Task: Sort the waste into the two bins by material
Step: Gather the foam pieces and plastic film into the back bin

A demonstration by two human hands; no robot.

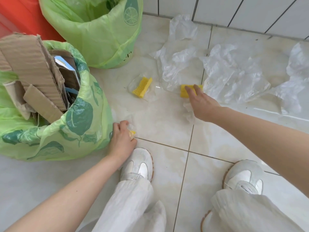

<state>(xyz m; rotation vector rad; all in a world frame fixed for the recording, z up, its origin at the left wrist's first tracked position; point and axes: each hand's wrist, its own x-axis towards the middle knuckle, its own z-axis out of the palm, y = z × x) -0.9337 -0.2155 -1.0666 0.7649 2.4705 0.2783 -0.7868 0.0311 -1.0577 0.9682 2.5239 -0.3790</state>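
— White sneakers (136,163) and pale trouser legs (128,206) sit closest to you. What are the hands doing?

— Left hand (122,138) is curled shut on a small yellow foam scrap wrapped in clear film (132,133), low by the near green-lined bin stuffed with brown corrugated cardboard (31,64). Right hand (199,101) reaches out, fingers (189,91) spread over a yellow ribbed foam block (184,93), touching its top but not closed round it, as far as I can tell.

— And the rest?

— A second yellow foam piece (142,87) lies on a clear wrapper between the bins and my right hand. Crumpled clear plastic sheets (234,76) spread toward the white tiled wall (234,10). The far green-lined bin (93,30) stands behind.

— What could go wrong?

— I'd judge the left scrap is risky: it's right beside the cardboard bin, so it could land there by mistake. The thin film could also slip loose.
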